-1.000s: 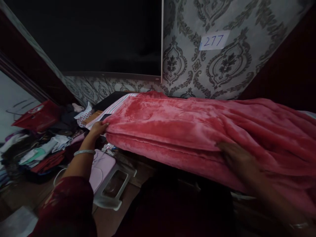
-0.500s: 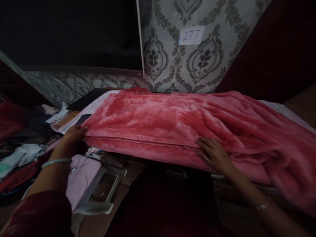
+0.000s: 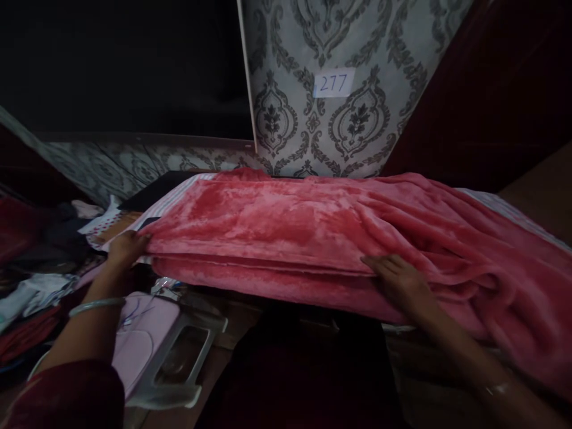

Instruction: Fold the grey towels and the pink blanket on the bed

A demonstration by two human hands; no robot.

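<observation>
Patterned grey wallpaper [image 3: 348, 119] with a paper label reading 277 [image 3: 333, 83] backs the scene in the head view, and a dark panel [image 3: 125, 65] fills the upper left. Below it a red plush blanket [image 3: 286, 220] lies folded over on a raised surface with a striped sheet [image 3: 176, 193] showing at its left end. Its long axis runs left to right across the picture, flat and doubled on the left, bunched into loose folds on the right.

Left hand [image 3: 126, 247] sits at the blanket's left corner, fingers curled around the layered edge. Right hand [image 3: 397, 277] rests flat on the near edge, right of the middle, fingers spread on the upper layer; whether it pinches the fabric I cannot tell. The two hands lie well apart along the same near edge, the loose bunched part lying beyond the right hand.

Piled clothes [image 3: 40, 280] lie at lower left, and a pale plastic stool [image 3: 179, 351] stands just below the left forearm.
</observation>
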